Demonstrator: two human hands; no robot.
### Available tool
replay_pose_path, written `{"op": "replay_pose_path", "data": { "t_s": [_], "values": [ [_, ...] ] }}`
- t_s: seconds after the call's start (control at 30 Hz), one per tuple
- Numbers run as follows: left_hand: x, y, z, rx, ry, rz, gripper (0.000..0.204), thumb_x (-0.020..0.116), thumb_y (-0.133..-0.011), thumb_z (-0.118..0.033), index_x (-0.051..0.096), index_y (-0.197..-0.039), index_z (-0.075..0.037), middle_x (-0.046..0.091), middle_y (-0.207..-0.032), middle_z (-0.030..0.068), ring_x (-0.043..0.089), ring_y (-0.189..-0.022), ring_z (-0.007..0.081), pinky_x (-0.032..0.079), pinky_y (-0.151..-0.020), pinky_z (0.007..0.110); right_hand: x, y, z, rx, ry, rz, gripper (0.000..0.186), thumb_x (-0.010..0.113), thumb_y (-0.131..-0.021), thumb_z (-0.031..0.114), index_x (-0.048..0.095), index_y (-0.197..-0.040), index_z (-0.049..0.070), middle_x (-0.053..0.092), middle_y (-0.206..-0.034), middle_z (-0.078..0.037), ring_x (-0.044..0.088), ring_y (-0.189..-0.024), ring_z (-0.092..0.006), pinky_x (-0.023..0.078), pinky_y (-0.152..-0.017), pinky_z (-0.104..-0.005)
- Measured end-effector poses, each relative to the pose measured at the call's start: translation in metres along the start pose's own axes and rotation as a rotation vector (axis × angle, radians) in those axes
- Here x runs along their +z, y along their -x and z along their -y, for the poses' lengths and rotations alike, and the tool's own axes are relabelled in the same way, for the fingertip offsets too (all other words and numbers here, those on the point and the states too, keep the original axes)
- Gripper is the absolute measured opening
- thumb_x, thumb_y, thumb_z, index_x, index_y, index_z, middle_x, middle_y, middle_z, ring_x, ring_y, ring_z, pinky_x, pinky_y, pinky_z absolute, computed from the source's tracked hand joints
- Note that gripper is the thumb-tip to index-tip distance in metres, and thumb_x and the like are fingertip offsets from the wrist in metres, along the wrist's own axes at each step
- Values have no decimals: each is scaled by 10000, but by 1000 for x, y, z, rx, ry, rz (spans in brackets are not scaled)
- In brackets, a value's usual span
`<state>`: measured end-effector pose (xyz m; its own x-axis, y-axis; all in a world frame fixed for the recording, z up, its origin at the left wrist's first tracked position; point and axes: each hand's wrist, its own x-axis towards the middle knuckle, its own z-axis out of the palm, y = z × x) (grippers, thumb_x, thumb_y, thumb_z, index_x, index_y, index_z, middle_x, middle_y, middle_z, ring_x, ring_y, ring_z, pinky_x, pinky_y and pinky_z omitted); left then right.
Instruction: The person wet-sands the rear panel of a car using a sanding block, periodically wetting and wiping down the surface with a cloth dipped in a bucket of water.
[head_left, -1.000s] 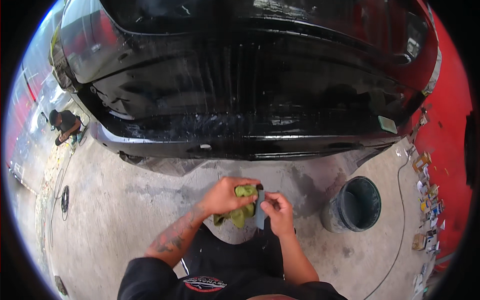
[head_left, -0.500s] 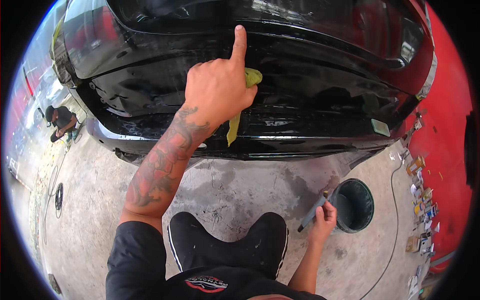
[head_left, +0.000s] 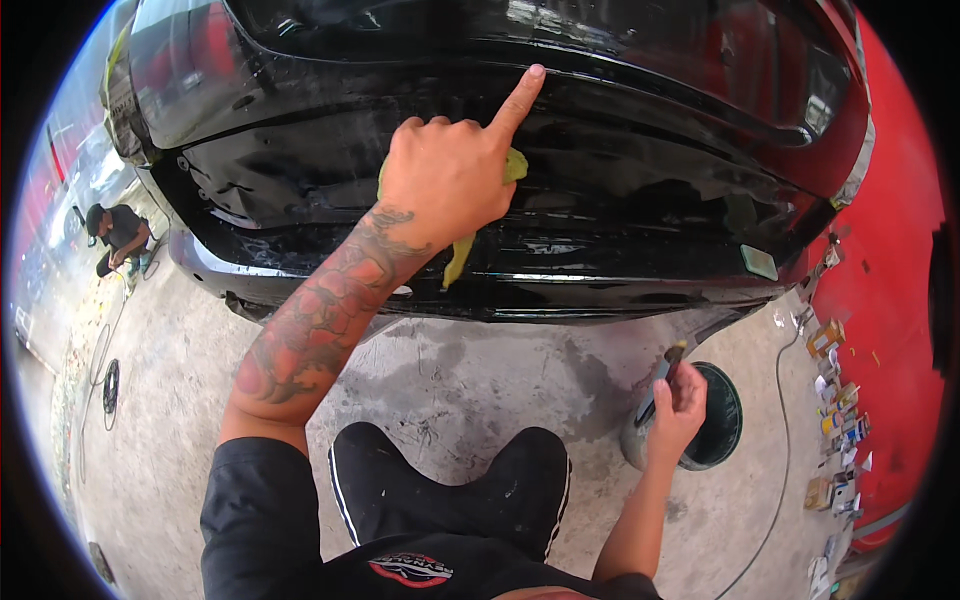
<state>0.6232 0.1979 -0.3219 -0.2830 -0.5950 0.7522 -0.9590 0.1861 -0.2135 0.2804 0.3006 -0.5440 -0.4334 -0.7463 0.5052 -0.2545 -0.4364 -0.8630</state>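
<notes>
A glossy black car rear (head_left: 620,200) spreads across the top of the view. Over its lid is my left hand (head_left: 450,165), closed around a yellow-green cloth (head_left: 459,262) that sticks out on both sides and dangles below. Its index finger points out toward a body crease; whether the fingertip touches is unclear. At lower right, my right hand (head_left: 680,405) grips a slim grey tool (head_left: 645,402) with a dark, yellow-tipped end, held above the floor in front of a dark bucket (head_left: 738,420). The tool's exact kind does not show.
A pale green rectangular pad (head_left: 760,262) rests on the bumper's right side. Masking paper (head_left: 858,165) edges the car. Small boxes and cans (head_left: 830,430) line the red wall (head_left: 890,330), near a hose (head_left: 780,500). Another person (head_left: 122,235) crouches at far left beside a coiled cable (head_left: 111,388).
My left index fingertip has swung to the right and slightly down along the lid, the cloth still in hand. My right hand has risen and moved right, tipping the grey tool more upright.
</notes>
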Motion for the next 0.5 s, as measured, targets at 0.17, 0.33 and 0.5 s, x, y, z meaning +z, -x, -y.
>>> {"op": "replay_pose_path", "data": {
  "t_s": [0.17, 0.33, 0.5],
  "values": [
    [2, 14, 16, -6, 88, 18, 1091, 798, -730, -232, 233, -1664, -250, 700, -766, 78, 701, -717, 294, 556, -731, 419, 33, -69, 69, -633, 275, 201, 404, 757, -865, -6, 661, -1257, -14, 664, -1268, -172, 651, -1132, -309, 509, -997, -373],
    [45, 70, 68, 248, 279, -94, 769, 848, -632, -181, 636, -1372, -160, 691, -964, 39, 649, -907, 254, 482, -794, 390, 98, -130, 169, -1164, 377, 327, 430, 775, -818, 3, 695, -1240, 42, 659, -1227, -167, 645, -1049, -359, 530, -901, -410],
    [72, 105, 74, 218, 418, -138, 489, 852, -638, -172, 746, -1113, -121, 690, -1063, 47, 632, -973, 266, 464, -835, 400, 143, -185, 218, -1353, 442, 441, 391, 760, -833, 41, 707, -1217, 93, 664, -1162, -114, 640, -1033, -334, 524, -902, -429]
  ]
}}
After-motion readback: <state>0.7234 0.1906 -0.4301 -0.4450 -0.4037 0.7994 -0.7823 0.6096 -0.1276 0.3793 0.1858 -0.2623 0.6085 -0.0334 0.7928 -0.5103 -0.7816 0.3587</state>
